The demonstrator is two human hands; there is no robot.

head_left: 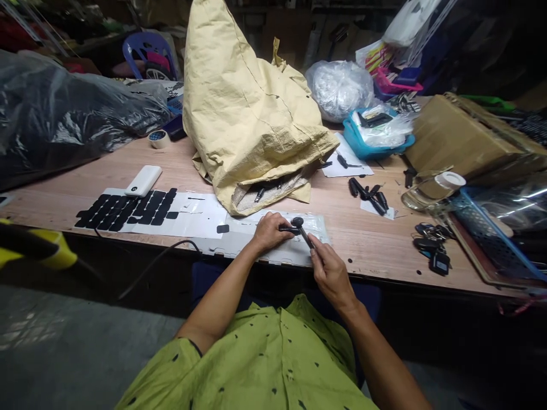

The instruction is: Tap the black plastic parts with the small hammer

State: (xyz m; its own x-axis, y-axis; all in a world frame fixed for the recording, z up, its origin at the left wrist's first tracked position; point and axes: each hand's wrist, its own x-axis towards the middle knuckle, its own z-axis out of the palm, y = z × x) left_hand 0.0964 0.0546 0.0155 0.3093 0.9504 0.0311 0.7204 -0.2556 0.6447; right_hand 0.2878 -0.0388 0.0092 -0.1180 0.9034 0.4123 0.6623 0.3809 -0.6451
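My left hand (pixel 270 232) is closed around a slim black part (pixel 289 229) just above the table's front edge. My right hand (pixel 331 267) grips the handle of a small hammer (pixel 305 233), whose dark round head is beside the black part; whether they touch I cannot tell. Below both hands lies a pale sheet (pixel 239 230) along the edge. A large tan sack (pixel 256 114) stands right behind, its mouth facing me with dark pieces inside. Left of my hands, rows of black rounded pads (pixel 128 209) rest on white paper (pixel 196 215).
A white power bank (pixel 144 181) and a tape roll (pixel 158 139) lie left. Several black parts (pixel 370 196), a clear bottle (pixel 431 191), keys (pixel 433 247) and a blue basket (pixel 499 233) are right. Behind them are a turquoise basin (pixel 371 149) and a cardboard box (pixel 461 134).
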